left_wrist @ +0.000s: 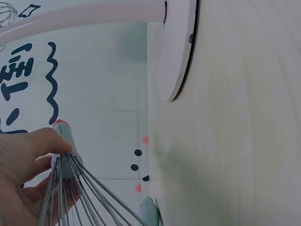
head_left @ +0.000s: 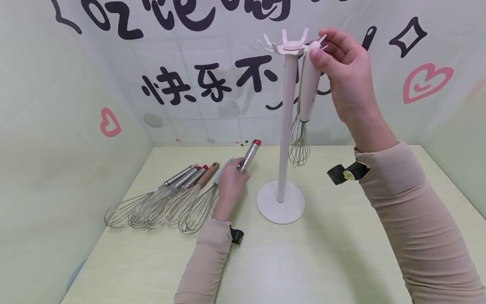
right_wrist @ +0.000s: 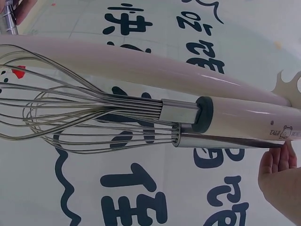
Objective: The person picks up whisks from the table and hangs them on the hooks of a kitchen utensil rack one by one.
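We log the bench (head_left: 322, 257) first, then the white stand (head_left: 286, 126) on it, then a whisk row (head_left: 186, 182) to its left. White-handled whisk (head_left: 310, 88): beside the stand's top, handle end pinched by the right hand (head_left: 349, 67), wires hanging well below the fingers. Red-tipped whisk (head_left: 249, 156): gripped in the left hand (head_left: 231, 179), handle protruding beyond the fingers, wires trailing wristward.

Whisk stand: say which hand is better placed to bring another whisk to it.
Probably the left hand: it grips a red-tipped whisk near the stand, while the right hand holds a white-handled whisk at the hooks.
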Demonstrator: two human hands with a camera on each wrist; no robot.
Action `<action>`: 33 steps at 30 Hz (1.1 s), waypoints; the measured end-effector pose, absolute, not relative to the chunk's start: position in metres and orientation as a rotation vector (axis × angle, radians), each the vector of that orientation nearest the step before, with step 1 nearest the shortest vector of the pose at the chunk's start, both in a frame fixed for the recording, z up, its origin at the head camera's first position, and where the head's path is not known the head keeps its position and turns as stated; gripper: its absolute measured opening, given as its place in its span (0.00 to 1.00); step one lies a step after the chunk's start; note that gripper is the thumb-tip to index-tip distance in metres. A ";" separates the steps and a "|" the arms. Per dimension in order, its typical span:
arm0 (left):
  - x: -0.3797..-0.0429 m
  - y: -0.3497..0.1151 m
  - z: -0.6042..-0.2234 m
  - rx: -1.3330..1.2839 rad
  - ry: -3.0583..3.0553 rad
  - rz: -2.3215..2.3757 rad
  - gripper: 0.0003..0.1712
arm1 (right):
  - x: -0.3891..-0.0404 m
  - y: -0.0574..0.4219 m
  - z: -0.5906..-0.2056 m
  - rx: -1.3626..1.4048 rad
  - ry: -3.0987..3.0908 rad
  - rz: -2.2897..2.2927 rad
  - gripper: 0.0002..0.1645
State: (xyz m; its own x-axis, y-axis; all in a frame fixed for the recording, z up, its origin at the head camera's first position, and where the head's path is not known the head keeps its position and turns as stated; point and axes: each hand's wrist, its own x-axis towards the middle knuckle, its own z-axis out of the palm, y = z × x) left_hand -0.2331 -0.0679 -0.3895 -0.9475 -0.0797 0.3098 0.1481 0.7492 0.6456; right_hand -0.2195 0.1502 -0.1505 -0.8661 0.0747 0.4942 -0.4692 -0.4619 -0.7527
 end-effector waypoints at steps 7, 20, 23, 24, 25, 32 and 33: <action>-0.229 -0.065 -0.380 -0.075 -2.526 -1.038 0.26 | -0.219 0.148 -0.151 0.557 -1.392 2.361 0.14; -0.224 -0.061 -0.349 -0.178 -2.327 -1.116 0.26 | -0.218 0.143 -0.150 0.505 -1.386 2.317 0.14; -0.224 -0.061 -0.342 -0.191 -2.285 -1.132 0.26 | -0.218 0.141 -0.150 0.485 -1.378 2.312 0.14; -0.224 -0.061 -0.340 -0.193 -2.270 -1.140 0.25 | -0.217 0.141 -0.150 0.478 -1.379 2.309 0.14; -0.224 -0.061 -0.338 -0.194 -2.254 -1.152 0.25 | -0.217 0.140 -0.150 0.471 -1.376 2.307 0.14; -0.220 -0.057 -0.322 -0.224 -2.111 -1.267 0.25 | -0.217 0.137 -0.149 0.429 -1.373 2.277 0.15; -0.219 -0.057 -0.320 -0.232 -2.091 -1.287 0.26 | -0.217 0.136 -0.149 0.424 -1.373 2.271 0.15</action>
